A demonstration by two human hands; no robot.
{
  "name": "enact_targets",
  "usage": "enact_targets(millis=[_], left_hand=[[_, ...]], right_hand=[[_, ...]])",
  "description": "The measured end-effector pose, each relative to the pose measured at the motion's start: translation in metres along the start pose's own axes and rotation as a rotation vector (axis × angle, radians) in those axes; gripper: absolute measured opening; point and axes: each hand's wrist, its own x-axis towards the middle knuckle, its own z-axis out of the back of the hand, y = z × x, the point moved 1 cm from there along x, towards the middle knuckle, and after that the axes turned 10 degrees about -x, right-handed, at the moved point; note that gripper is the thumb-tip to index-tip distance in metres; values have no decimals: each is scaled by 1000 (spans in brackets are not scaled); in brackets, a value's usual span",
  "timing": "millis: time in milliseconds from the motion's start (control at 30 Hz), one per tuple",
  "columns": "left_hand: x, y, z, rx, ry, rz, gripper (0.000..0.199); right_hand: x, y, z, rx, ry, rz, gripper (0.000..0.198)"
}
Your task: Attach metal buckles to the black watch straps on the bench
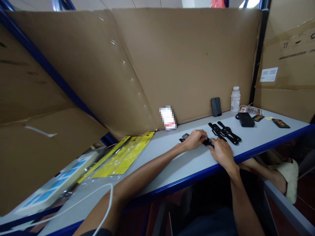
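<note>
Both hands meet over the table around a small dark piece, apparently a black watch (208, 142), mostly covered by fingers. My left hand (196, 139) pinches its left end. On its right end, my right hand (222, 151) is closed with thumb and fingers. Just right of the hands lie several black watches (225, 132) with straps stretched out, side by side. Behind my left wrist is a small black and grey piece (185, 136), whose kind I cannot make out.
Yellow-backed clear plastic packs (133, 152) and a white tray with blue patches (59, 183) lie left. A white cable (81, 198) crosses my left arm. Toward the back right are a phone (216, 107), bottle (235, 99) and black case (245, 120). Cardboard (192, 65) walls the back.
</note>
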Motion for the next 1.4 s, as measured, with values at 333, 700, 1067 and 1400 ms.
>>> enact_targets(millis=[333,700,1067,1400], left_hand=[[-1,-6,-3,47,14,-89,19],[0,-2,-9,-42,-50,-32,16],[-3,0,-16,-83,-109,-66,13],[8,2,-21,-117,-107,-17,13]], right_hand=[[-1,-3,-1,66,-39,-63,40],[-3,-1,3,86,-28,-82,29],[-1,-3,-7,67,-68,-58,28],[-2,-2,-5,81,-78,-64,31]])
